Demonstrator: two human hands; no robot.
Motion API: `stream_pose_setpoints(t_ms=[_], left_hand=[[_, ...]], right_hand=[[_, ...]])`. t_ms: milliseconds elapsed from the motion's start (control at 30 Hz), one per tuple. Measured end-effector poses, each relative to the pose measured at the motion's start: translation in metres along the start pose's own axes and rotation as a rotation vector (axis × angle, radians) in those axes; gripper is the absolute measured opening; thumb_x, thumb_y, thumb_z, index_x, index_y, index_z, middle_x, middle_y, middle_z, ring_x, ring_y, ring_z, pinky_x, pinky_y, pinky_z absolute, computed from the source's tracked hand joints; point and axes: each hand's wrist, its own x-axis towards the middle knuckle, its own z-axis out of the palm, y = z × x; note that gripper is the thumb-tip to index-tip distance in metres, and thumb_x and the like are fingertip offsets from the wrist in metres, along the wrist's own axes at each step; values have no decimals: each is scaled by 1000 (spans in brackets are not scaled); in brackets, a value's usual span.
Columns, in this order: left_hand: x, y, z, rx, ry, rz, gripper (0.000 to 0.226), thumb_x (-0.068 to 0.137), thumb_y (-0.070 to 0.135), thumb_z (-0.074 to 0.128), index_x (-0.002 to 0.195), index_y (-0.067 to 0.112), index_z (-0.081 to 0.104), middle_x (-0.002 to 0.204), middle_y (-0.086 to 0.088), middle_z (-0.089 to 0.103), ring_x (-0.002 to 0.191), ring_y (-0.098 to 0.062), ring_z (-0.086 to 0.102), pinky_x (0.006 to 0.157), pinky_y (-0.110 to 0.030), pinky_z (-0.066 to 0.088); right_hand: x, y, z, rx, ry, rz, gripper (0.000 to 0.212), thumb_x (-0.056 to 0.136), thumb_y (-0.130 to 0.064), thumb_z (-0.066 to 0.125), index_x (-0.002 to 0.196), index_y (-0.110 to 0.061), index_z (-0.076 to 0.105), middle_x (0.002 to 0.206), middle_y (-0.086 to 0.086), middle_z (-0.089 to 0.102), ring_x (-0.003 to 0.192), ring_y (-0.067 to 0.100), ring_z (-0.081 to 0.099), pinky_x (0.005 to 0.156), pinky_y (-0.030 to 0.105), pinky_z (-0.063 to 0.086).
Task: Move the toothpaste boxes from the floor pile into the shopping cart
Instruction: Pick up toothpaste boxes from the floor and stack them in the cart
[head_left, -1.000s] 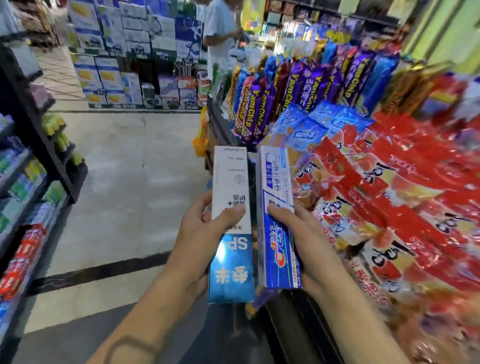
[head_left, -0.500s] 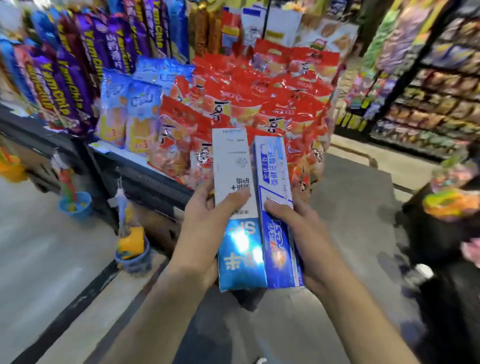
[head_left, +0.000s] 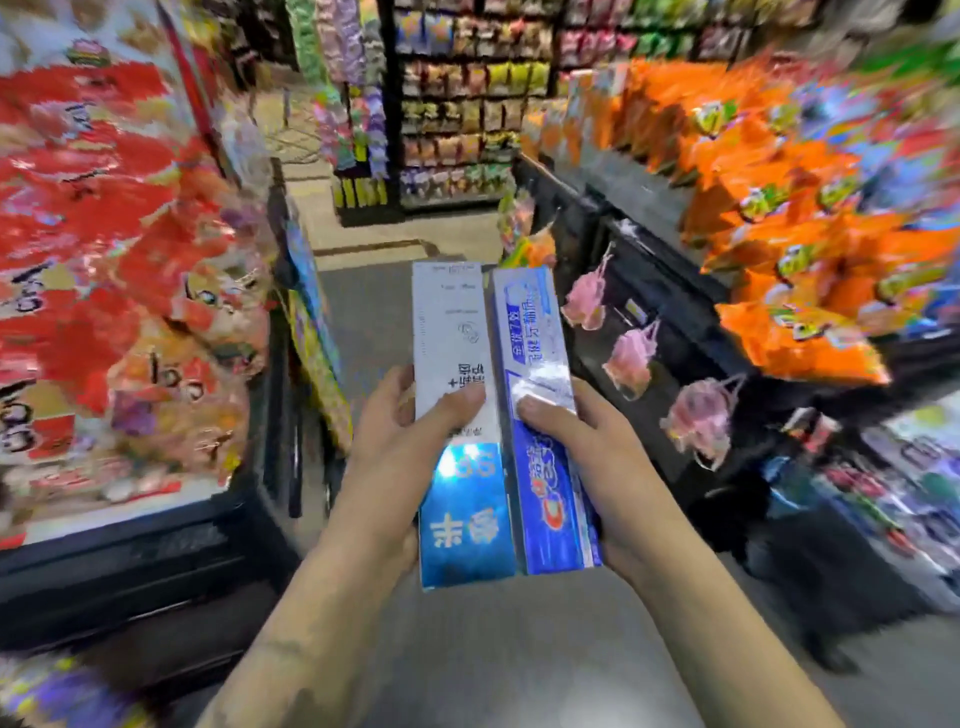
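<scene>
My left hand (head_left: 400, 441) grips a white and light-blue toothpaste box (head_left: 457, 364), thumb across its top face. My right hand (head_left: 587, 447) grips a darker blue toothpaste box (head_left: 540, 343) with a red logo, thumb on top. The two boxes lie side by side, long edges touching, pointing away from me at chest height over the aisle floor. No shopping cart and no floor pile shows in this view.
A display of red snack bags (head_left: 104, 249) on a black stand fills the left. Orange snack bags (head_left: 789, 208) on a black stand (head_left: 649, 291) with hanging pink net items fill the right. A grey aisle floor (head_left: 363, 291) runs ahead to dark shelves (head_left: 457, 104).
The view has swung to the right: the red snack display moved from ahead to the left and an orange snack display came in on the right. Both hands keep the same hold on the boxes.
</scene>
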Motion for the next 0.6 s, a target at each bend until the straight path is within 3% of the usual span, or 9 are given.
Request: stream_pose_setpoints(t_ms=[200,467,600], left_hand=[[26,-68,162,13,-244,-128,36,88,6,70,123,9,63,106,-13,76,80,-26,75,64,-36,60],[40,-141,322,92,-684,-280,41,91,5,67,130,13,59,116,-10,74,98,-30,73,78,-40,62],[54,-174,383,132,-804,-377,43,90,5,68,132,11,58,111,-13,75,87,-26,73,69,-37,61]], right_hand=[[-18,-37,-163,-3,292,-69,26,96,-15,62,122,-19,63,106,14,76,91,35,73,82,47,58],[-53,-56,-309,78,720,-88,25,94,-23,67,119,-23,65,99,13,77,81,31,71,83,50,58],[-52,-56,-362,90,914,-105,51,75,-33,78,123,-25,62,103,10,76,87,33,73,83,49,60]])
